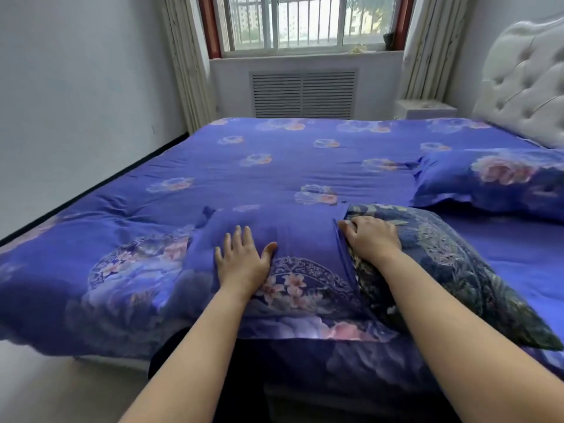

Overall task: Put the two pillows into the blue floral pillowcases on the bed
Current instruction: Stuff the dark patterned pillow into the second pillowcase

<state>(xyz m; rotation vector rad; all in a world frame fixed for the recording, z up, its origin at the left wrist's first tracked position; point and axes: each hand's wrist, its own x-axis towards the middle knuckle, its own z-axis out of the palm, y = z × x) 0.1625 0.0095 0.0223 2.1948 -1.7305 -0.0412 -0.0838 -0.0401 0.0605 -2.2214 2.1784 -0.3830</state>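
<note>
Head view: a pillowcase (305,239) at lower centre of the frame is being pressed flat by the left hand (242,261), fingers spread, nothing gripped. A dark patterned pillow (457,264), half inside its open right end, is being held by the right hand (370,239), fingers curled at the opening. A second cased pillow (494,181) is lying at right, near the headboard (525,80).

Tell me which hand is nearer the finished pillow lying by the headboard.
Right. The right hand rests on the dark patterned pillow at the pillowcase opening, just below the finished pillow. The left hand presses flat on the pillowcase, farther left.
</note>
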